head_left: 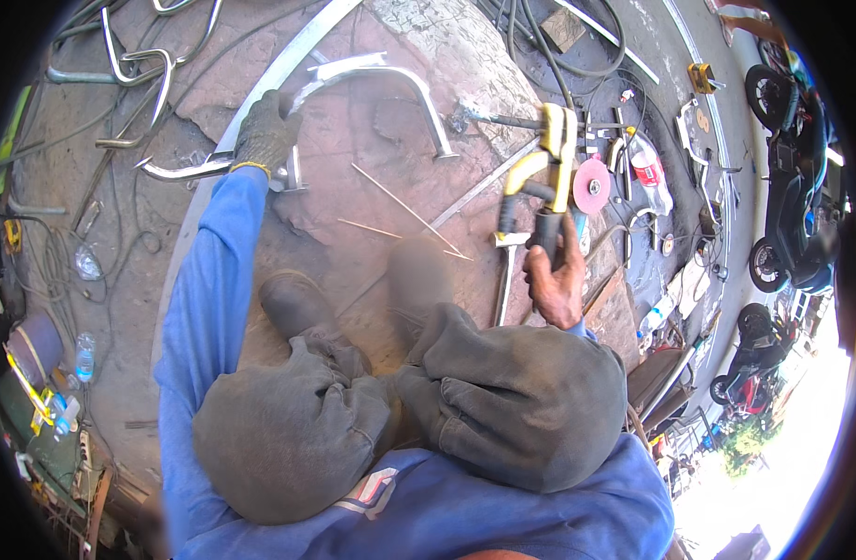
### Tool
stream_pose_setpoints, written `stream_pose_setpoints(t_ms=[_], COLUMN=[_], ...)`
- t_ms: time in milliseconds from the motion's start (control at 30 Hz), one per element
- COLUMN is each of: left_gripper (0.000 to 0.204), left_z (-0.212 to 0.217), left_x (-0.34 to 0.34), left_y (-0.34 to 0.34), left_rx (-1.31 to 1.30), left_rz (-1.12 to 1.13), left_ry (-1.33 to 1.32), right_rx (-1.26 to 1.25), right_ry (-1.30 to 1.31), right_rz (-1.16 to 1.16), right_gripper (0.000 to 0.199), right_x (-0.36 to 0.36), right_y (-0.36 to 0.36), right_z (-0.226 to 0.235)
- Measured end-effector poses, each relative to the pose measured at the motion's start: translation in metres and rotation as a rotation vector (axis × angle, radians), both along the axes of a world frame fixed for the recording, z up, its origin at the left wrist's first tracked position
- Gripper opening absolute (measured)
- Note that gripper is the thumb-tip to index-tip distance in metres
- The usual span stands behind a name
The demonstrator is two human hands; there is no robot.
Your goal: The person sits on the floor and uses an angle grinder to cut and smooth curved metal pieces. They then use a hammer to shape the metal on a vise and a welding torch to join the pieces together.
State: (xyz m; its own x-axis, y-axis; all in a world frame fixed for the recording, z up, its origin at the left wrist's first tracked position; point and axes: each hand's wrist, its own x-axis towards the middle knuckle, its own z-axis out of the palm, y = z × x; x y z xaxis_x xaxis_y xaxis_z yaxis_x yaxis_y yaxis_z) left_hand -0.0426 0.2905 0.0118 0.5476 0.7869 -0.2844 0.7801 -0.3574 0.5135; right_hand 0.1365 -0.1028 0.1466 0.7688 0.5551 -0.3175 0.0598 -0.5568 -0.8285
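Observation:
In a dark work glove with a yellow cuff, my left hand [264, 138] is closed over a shiny bent metal tube [404, 79], whose curve arches away to the right with a small flange at its end. Beneath that hand runs a long flat metal bar [292, 56]; the glove hides how they meet. My bare right hand [558, 280] wraps round the black grip of a yellow-and-black hand tool [558, 154], held upright over the ground. Just left of the right hand a straight metal tube [510, 280] lies close by. Two thin rods [400, 203] lie between my hands.
A pink grinding disc [592, 187] and a plastic bottle [650, 173] lie to the right among tools. Cables [596, 70] loop at the far right. Bent chrome tubes [162, 79] are piled far left. Motorbikes [792, 196] stand along the right edge. My boots are close in front.

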Motion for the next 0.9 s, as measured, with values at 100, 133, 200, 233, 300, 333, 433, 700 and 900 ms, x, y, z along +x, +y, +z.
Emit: stream_pose_setpoints(t_ms=[100,133,200,233,300,333,433,700,900], left_gripper=[0.036,0.036,0.036,0.035,0.035,0.035,0.032,0.030,0.029], left_z=[-0.006,-0.008,-0.011,-0.011,-0.011,-0.011,-0.010,-0.012,-0.015], left_x=[-0.002,-0.003,-0.004,-0.004,-0.003,-0.003,-0.003,-0.008,-0.007], left_y=[0.001,0.001,0.000,0.000,0.001,0.001,0.000,-0.003,-0.002], left_rx=[0.008,0.008,0.018,0.024,0.023,0.014,0.000,0.056,0.033], left_rz=[-0.018,-0.022,-0.010,-0.009,-0.002,0.007,0.006,0.022,0.021], left_ry=[-0.017,-0.016,0.003,-0.002,0.009,0.001,-0.034,-0.079,-0.094], right_rx=[0.000,-0.059,-0.077,-0.187,-0.248,-0.285,-0.360,-0.357,-0.127], right_ry=[-0.019,-0.070,-0.319,-0.400,-0.557,-0.567,-0.537,-0.690,-0.740], right_rz=[-0.032,-0.065,0.036,0.043,0.102,0.138,0.348,0.226,0.018], right_gripper=[0.062,0.062,0.055,0.046,0.045,0.047,0.050,0.044,0.043], right_x=[0.002,0.008,0.035,0.052,0.085,0.100,0.127,0.143,0.147], right_y=[0.020,0.030,0.054,0.068,0.092,0.103,0.116,0.119,0.150], right_z=[-0.021,-0.032,-0.052,-0.062,-0.078,-0.087,-0.108,-0.111,-0.083])
